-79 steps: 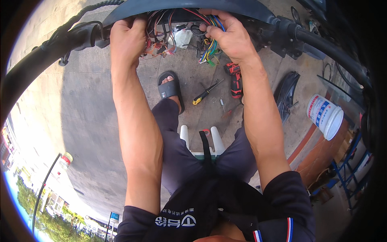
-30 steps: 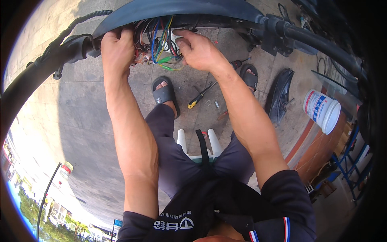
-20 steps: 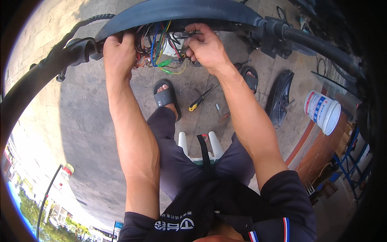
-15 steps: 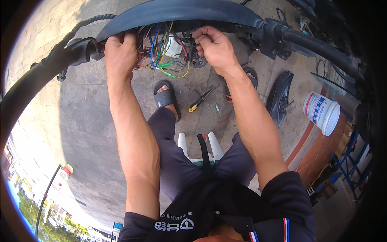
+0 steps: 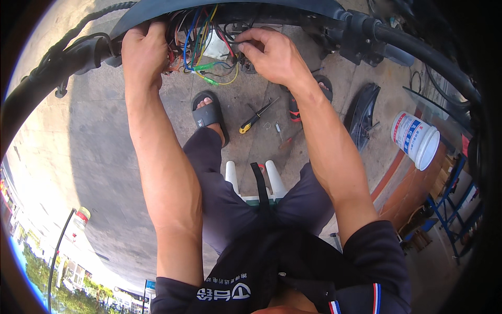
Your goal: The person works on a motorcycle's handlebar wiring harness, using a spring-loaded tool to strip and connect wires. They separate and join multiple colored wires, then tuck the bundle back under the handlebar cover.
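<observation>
A bundle of coloured wires [image 5: 201,39], with several green connectors [image 5: 205,66] at its lower end, hangs beneath a dark curved panel [image 5: 230,9]. At its left side, my left hand [image 5: 145,55] reaches up under the panel's edge. Its fingers are bent and closed, with the tips hidden, so what they hold does not show. To the right of the bundle, my right hand [image 5: 269,55] pinches a thin black wire [image 5: 234,42] between thumb and forefinger. A whitish block [image 5: 217,46] sits behind the wires.
A yellow-and-black screwdriver [image 5: 252,123] lies on the paving between my sandals. Small metal parts [image 5: 278,127] lie beside it. At right are a black curved part [image 5: 362,116] and a white bucket [image 5: 417,138]. Dark bars [image 5: 418,51] flank the panel.
The panel, wires and both hands appear higher and further left in the view. My right hand has closed in on the wires, its fingers now pinching a black one.
</observation>
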The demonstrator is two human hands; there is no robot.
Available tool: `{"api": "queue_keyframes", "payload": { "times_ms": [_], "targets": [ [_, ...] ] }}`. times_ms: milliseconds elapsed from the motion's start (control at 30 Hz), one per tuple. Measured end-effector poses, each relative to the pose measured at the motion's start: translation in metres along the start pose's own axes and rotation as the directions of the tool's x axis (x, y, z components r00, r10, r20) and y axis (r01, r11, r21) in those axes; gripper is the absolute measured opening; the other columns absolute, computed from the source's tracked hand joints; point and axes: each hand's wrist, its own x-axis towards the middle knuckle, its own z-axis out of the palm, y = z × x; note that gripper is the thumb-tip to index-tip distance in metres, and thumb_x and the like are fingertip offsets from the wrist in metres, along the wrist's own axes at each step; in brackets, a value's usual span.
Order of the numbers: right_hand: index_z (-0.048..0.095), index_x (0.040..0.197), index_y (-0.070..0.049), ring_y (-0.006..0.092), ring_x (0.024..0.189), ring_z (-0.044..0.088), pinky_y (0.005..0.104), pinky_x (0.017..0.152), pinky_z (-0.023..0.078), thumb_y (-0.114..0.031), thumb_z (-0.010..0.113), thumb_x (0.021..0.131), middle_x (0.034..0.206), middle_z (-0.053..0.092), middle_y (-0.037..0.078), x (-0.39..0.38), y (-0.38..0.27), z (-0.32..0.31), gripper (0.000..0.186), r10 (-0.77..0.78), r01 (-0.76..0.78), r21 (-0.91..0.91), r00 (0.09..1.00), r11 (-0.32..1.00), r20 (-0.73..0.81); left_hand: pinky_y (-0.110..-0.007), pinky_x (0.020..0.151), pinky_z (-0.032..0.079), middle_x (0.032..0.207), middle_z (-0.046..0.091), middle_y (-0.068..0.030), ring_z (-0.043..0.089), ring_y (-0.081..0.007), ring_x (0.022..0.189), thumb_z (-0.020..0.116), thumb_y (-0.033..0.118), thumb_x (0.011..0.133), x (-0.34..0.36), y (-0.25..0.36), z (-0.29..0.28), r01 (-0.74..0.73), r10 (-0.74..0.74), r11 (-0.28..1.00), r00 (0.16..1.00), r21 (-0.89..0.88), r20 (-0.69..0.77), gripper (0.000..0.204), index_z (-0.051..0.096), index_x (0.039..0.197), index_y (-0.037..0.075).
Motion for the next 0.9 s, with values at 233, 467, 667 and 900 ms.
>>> {"api": "queue_keyframes", "payload": {
  "times_ms": [233,467,667,900],
  "targets": [
    [0.076,0.099,-0.008,0.0360,0.087,0.070,0.0441,0.079,0.055,-0.023,0.066,0.084,0.092,0.073,0.017,0.000,-0.011,0.007,0.024,0.031,-0.039,-0.141,0.998,0.989,-0.062,-0.024,0.066,0.046,0.090,0.071,-0.0029,0.059,-0.0075,0.076,0.076,0.029,0.092,-0.007,0.004,-0.003,-0.022,-0.022,0.988,0.958,0.152,0.284,0.038,0.072,0.116,-0.001],
    [0.077,0.099,-0.009,0.0372,0.087,0.070,0.0455,0.080,0.055,-0.024,0.066,0.085,0.091,0.073,0.017,0.000,-0.007,0.016,0.023,-0.042,0.012,-0.262,0.993,0.965,-0.107,-0.030,0.066,0.050,0.084,0.072,-0.0110,0.064,-0.0148,0.072,0.069,0.026,0.093,-0.036,0.026,0.013,-0.227,0.021,0.857,0.913,0.463,0.408,0.036,0.070,0.120,0.002],
    [0.076,0.099,-0.009,0.0369,0.084,0.070,0.0442,0.078,0.055,-0.025,0.067,0.085,0.088,0.073,0.016,0.003,-0.008,0.027,0.023,-0.059,0.020,-0.274,0.989,0.961,-0.136,-0.038,0.082,0.053,0.100,0.072,-0.0208,0.071,-0.0328,0.093,0.063,0.021,0.089,-0.043,0.035,0.021,-0.367,0.085,0.746,0.880,0.556,0.467,0.038,0.067,0.122,0.003],
    [0.077,0.094,-0.008,0.0401,0.081,0.069,0.0475,0.076,0.055,-0.025,0.066,0.084,0.087,0.072,0.019,0.004,-0.017,0.037,0.022,-0.141,0.120,-0.128,0.975,0.984,-0.170,-0.037,0.089,0.053,0.109,0.073,-0.0197,0.071,-0.0286,0.101,0.066,0.018,0.086,-0.042,0.020,0.020,-0.283,0.101,0.832,0.922,0.476,0.373,0.045,0.063,0.125,-0.003]
  ]
}}
